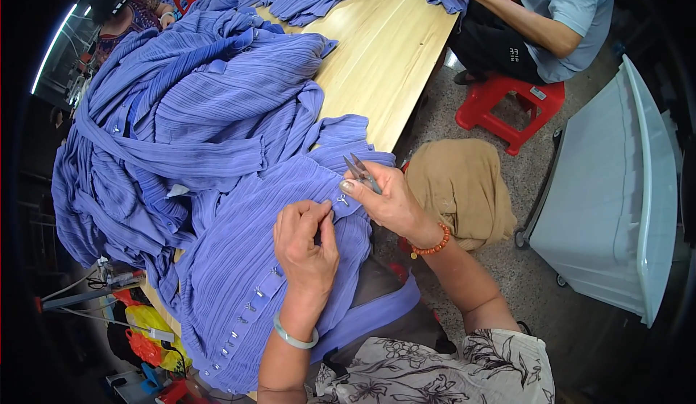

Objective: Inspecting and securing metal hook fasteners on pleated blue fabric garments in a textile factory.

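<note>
A periwinkle-blue pleated garment (217, 270) is spread over the table's near edge and my lap. Along its placket runs a row of several small silvery fasteners (250, 307), which look like metal clasps. My left hand (304, 248) is closed, thumb and finger pinching the placket near its upper end. Close beside it, my right hand (388, 197) grips small dark-bladed thread snips (359, 172). The blades point up and left, slightly apart, above the cloth. One fastener (343, 199) lies just below the right thumb.
A large heap of similar garments (210, 92) covers the left of the wooden table (384, 56). At right stand a cloth-covered stool (460, 186), a red stool (515, 106) with a seated person, and a pale wheeled bin (602, 179). Bags (156, 328) hang lower left.
</note>
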The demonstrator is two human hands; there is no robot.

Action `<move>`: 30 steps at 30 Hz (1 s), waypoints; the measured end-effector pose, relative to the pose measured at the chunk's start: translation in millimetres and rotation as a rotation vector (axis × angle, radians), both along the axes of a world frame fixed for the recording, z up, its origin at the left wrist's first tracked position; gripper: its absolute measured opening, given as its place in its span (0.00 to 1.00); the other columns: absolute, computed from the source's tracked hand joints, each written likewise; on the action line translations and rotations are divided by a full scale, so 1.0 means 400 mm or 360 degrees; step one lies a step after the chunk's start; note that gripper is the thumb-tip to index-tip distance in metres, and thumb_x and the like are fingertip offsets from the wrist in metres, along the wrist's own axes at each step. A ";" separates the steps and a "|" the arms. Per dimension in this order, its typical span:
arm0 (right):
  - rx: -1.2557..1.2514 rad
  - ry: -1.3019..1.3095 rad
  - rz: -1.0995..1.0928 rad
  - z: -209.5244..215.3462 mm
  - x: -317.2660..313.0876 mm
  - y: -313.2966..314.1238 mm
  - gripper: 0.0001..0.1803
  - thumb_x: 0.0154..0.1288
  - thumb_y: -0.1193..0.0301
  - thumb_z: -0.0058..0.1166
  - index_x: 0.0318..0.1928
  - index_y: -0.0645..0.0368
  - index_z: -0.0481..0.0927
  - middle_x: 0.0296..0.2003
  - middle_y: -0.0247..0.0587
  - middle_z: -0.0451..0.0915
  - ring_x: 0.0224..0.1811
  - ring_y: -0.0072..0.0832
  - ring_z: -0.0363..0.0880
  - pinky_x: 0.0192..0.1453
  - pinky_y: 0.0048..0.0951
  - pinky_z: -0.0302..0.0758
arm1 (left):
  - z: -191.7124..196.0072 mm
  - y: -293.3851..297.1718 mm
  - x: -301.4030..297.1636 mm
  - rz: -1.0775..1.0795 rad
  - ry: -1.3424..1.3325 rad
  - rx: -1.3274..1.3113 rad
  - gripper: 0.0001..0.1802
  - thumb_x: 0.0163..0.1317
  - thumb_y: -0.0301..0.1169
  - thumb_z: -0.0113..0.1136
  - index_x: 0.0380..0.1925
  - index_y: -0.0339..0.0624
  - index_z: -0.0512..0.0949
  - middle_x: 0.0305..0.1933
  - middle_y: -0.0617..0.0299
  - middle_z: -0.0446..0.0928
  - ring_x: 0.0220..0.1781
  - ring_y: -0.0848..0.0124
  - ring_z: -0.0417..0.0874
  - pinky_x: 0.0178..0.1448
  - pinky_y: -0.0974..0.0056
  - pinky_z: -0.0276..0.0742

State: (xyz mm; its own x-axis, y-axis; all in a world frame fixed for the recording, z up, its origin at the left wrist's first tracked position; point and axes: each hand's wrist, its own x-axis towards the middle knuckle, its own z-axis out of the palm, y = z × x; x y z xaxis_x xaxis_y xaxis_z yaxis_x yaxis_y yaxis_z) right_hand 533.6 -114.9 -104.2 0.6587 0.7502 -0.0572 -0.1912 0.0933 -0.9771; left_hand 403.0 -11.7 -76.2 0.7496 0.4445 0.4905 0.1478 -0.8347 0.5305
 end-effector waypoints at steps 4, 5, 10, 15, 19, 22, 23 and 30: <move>-0.0006 -0.0146 -0.0015 -0.002 -0.002 -0.001 0.11 0.72 0.67 0.58 0.39 0.65 0.79 0.27 0.26 0.75 0.31 0.11 0.66 0.33 0.22 0.68 | 0.006 0.002 0.004 0.0023 0.0019 -0.0167 0.08 0.54 0.17 0.64 0.34 0.37 0.79 0.34 0.56 0.77 0.37 0.58 0.78 0.43 0.57 0.71; -0.0007 -0.0109 -0.0010 -0.001 -0.003 -0.001 0.11 0.72 0.68 0.58 0.39 0.65 0.79 0.27 0.27 0.75 0.31 0.11 0.67 0.33 0.22 0.68 | 0.006 0.003 0.006 0.0022 0.0029 -0.0176 0.07 0.54 0.16 0.62 0.33 0.37 0.78 0.34 0.55 0.77 0.38 0.58 0.78 0.44 0.56 0.71; 0.0009 -0.0153 -0.0058 -0.008 -0.008 0.007 0.11 0.72 0.68 0.58 0.40 0.66 0.79 0.27 0.27 0.76 0.32 0.11 0.68 0.33 0.22 0.69 | 0.013 0.006 0.000 -0.0015 0.0070 -0.0348 0.06 0.56 0.16 0.58 0.32 0.37 0.74 0.36 0.54 0.75 0.40 0.57 0.77 0.48 0.56 0.70; -0.0015 -0.0268 -0.0101 -0.010 -0.011 0.003 0.12 0.72 0.67 0.58 0.41 0.67 0.79 0.27 0.30 0.77 0.32 0.12 0.69 0.34 0.23 0.70 | 0.021 0.006 -0.003 -0.0065 0.0086 -0.0539 0.05 0.57 0.17 0.57 0.32 0.37 0.73 0.35 0.54 0.75 0.40 0.58 0.76 0.50 0.58 0.69; -0.0036 -0.0700 -0.0295 -0.018 -0.015 0.001 0.14 0.68 0.67 0.62 0.46 0.65 0.80 0.30 0.40 0.81 0.30 0.27 0.78 0.36 0.28 0.75 | 0.019 0.008 -0.006 -0.0046 0.0104 -0.0637 0.04 0.57 0.18 0.58 0.32 0.37 0.74 0.35 0.55 0.76 0.39 0.59 0.77 0.50 0.58 0.69; -0.0142 -0.1110 -0.0453 0.008 -0.015 -0.028 0.17 0.65 0.68 0.63 0.51 0.63 0.80 0.34 0.45 0.81 0.33 0.38 0.81 0.37 0.33 0.77 | 0.016 0.007 -0.004 -0.0018 0.0091 -0.0650 0.04 0.58 0.18 0.59 0.32 0.37 0.75 0.34 0.56 0.77 0.38 0.60 0.77 0.49 0.59 0.68; -0.0159 -0.1268 -0.0511 0.015 -0.019 -0.039 0.19 0.64 0.69 0.64 0.53 0.62 0.79 0.35 0.46 0.81 0.34 0.43 0.81 0.38 0.35 0.77 | 0.014 0.008 -0.006 -0.0001 0.0087 -0.0641 0.04 0.58 0.19 0.59 0.32 0.38 0.76 0.34 0.56 0.77 0.37 0.60 0.78 0.49 0.59 0.68; -0.0325 -0.1708 -0.0371 0.038 -0.059 -0.096 0.25 0.58 0.70 0.68 0.57 0.58 0.81 0.30 0.38 0.75 0.29 0.34 0.77 0.32 0.34 0.74 | 0.006 0.006 -0.007 -0.0009 0.0038 -0.0633 0.03 0.58 0.19 0.60 0.32 0.38 0.77 0.34 0.56 0.78 0.37 0.60 0.78 0.49 0.59 0.68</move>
State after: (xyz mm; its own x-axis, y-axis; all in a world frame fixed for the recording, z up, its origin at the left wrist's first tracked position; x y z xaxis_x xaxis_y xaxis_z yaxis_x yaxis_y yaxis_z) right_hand 509.8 -153.3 -88.9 0.5641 0.6434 0.5175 0.7620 -0.1644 -0.6263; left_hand 400.1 -9.4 -73.6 0.7616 0.5921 0.2633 0.1601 -0.5657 0.8090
